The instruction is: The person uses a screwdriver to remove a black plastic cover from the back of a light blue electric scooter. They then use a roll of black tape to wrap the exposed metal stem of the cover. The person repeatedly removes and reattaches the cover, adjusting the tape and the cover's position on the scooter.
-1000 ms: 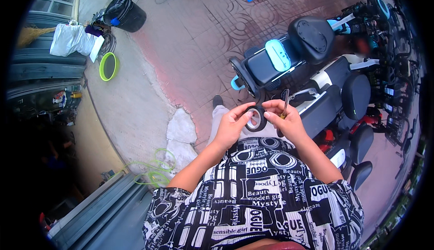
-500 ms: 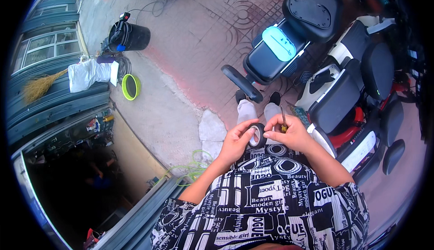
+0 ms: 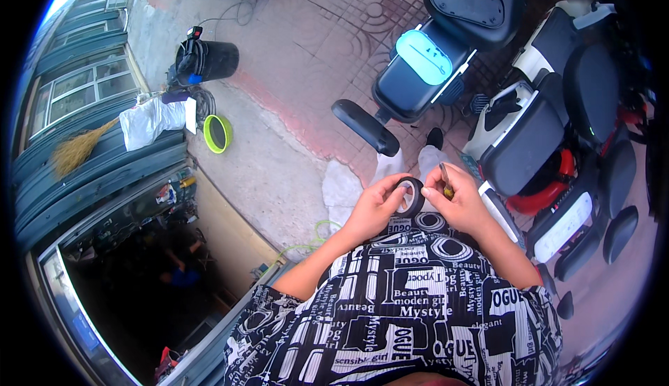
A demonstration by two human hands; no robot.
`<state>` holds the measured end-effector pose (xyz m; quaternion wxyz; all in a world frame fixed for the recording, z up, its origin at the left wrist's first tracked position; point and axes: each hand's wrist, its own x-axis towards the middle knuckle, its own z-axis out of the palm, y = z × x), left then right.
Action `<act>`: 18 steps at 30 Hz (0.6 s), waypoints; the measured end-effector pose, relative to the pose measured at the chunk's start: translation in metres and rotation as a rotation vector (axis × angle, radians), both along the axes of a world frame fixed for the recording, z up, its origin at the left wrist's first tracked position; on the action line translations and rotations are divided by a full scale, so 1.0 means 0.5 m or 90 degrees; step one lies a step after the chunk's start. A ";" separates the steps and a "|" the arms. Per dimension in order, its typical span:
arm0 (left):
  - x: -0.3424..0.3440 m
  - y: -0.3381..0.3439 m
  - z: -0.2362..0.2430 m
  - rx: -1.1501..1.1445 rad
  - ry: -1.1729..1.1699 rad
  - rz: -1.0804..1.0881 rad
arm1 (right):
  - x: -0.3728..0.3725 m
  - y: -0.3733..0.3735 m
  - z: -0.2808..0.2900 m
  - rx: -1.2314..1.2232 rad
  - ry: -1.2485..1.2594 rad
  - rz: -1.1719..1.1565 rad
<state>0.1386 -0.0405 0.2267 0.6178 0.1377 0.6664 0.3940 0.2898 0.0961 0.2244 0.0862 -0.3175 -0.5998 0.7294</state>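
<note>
Paving (image 3: 313, 58) shifts in view beyond the left grip (image 3: 375, 209), which still holds the black tape roll (image 3: 418, 198), while the right grip (image 3: 460, 201), slim tool (image 3: 448, 189) tucked inside, stays at the roll's rim, so handling apparently continues.

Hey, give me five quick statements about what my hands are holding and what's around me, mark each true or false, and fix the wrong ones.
1. The left hand's grip is on a black ring-shaped roll. True.
2. The right hand's grip holds nothing. False: it holds a slim tool with a yellowish part.
3. A light blue oval piece lies on a scooter's black seat. True.
4. The tub near the white bag is red. False: the tub is lime green.
5. The straw-coloured broom is on the person's left. True.
</note>
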 end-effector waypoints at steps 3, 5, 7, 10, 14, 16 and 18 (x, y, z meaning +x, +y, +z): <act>-0.011 0.004 0.006 -0.005 0.009 -0.042 | -0.006 -0.004 0.010 0.024 0.003 -0.020; -0.020 0.004 0.013 0.000 0.017 -0.064 | -0.010 -0.011 0.011 0.029 0.016 -0.028; -0.032 0.004 0.024 0.010 0.028 -0.081 | -0.019 -0.014 0.018 0.017 0.019 -0.034; -0.050 -0.004 0.035 0.000 -0.003 -0.070 | -0.038 -0.019 0.031 0.000 0.022 -0.047; -0.070 -0.027 0.033 0.023 -0.086 -0.110 | -0.056 -0.028 0.001 -0.047 -0.016 -0.232; -0.066 -0.047 0.047 -0.021 -0.177 -0.060 | -0.063 -0.002 0.009 -0.051 -0.061 -0.315; -0.076 -0.056 0.035 0.004 -0.171 0.041 | -0.064 -0.004 0.014 0.094 -0.043 -0.256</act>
